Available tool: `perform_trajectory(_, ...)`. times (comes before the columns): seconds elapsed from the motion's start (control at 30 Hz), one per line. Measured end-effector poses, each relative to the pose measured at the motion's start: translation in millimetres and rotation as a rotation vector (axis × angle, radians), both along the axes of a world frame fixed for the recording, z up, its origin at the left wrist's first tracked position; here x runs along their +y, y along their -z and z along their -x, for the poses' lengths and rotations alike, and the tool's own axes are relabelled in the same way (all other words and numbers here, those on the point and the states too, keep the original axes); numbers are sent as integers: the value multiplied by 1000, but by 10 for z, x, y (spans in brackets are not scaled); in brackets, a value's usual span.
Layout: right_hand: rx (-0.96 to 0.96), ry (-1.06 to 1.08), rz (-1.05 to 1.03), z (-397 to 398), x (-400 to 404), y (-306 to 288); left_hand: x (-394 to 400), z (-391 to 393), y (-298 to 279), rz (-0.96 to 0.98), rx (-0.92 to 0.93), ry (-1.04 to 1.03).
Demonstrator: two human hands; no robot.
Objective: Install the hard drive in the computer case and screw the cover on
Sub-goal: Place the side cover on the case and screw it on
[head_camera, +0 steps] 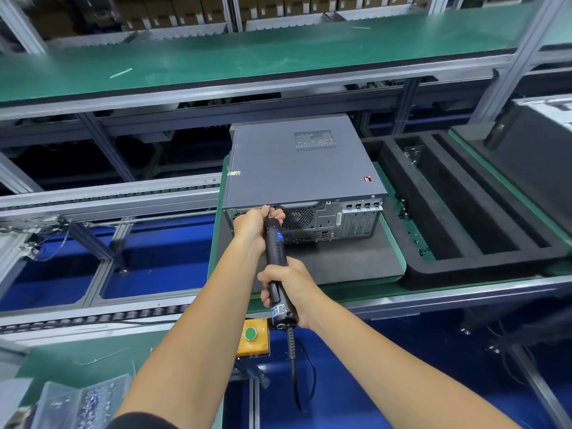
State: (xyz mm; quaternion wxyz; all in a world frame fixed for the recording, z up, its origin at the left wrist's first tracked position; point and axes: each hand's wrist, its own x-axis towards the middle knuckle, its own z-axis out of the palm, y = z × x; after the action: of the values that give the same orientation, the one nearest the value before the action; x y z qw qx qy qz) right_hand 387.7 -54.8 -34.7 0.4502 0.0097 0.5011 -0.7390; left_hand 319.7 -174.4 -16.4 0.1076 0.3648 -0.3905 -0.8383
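R hand [289, 286] fingers grip electric screwdriver [276, 258]. L hand [252, 226] fingers pinch its tip at computer case [305, 168] rear top edge. Cover on.

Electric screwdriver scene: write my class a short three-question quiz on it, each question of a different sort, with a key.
1. True or false: the cover already lies on the computer case.
2. Which hand grips the rear of the electric screwdriver near its cable? A. left hand B. right hand C. neither
3. Fill in: the screwdriver's tip meets the case's rear panel near its top ____ corner.

Key: 1 true. 2 B; the left hand holds the front end near the tip. 3 left, as seen in the head view.
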Motion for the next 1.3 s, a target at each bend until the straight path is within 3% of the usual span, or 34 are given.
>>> perform_trajectory(0.33,112,-23,-67,12,41,10,-8,8,54,-8,13,-27)
perform_trajectory(0.57,-150,-52,59,37,99,-60,-44,19,98,57,-13,0)
perform_trajectory(0.73,170,-22,-97,4,32,28,-77,9,121,65,13,45)
perform_trajectory(0.9,291,138,-182,-63,52,123,-54,15,89,64,-1,54)
perform_trajectory(1.03,153,103,-122,-83,40,116,-41,58,87,82,-19,34)
perform_trajectory(1.17,-160,2,158,45,134,76,-60,89,110,58,-23,37)
perform_trajectory(1.3,-265,-31,345,109,278,97,-32,130,102,7,-18,-5)
